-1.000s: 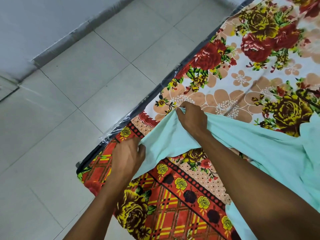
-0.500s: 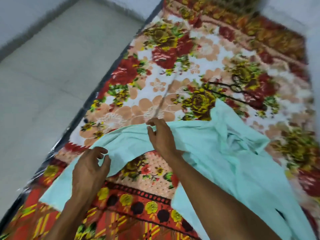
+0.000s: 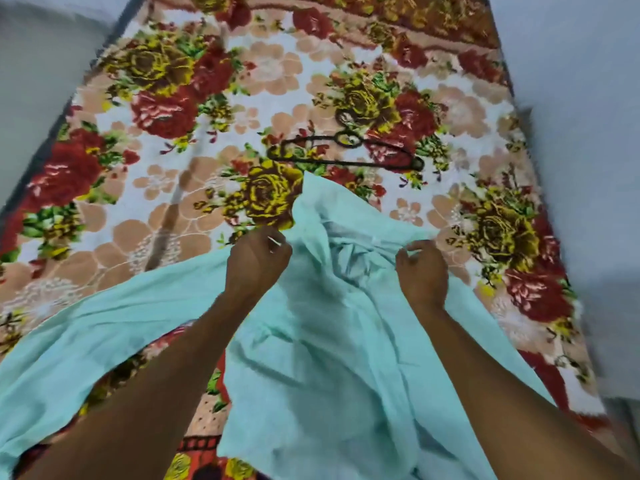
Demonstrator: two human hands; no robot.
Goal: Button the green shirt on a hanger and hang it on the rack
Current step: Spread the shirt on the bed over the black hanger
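The pale green shirt (image 3: 322,341) lies crumpled and open on a flowered blanket, one part stretching away to the left. My left hand (image 3: 258,263) is closed on the shirt's fabric near its upper edge. My right hand (image 3: 422,271) pinches the fabric further right, near the collar area. A dark hanger (image 3: 346,150) lies flat on the blanket just beyond the shirt, untouched by either hand. No rack is in view.
The flowered blanket (image 3: 173,109) covers a mattress that fills most of the view. Grey floor (image 3: 31,81) runs along the left side and a pale wall or floor (image 3: 588,133) along the right.
The view has swung right along the bed. Both hands let go of the shirt's left part and moved right to its collar end; the hanger is now in plain view.
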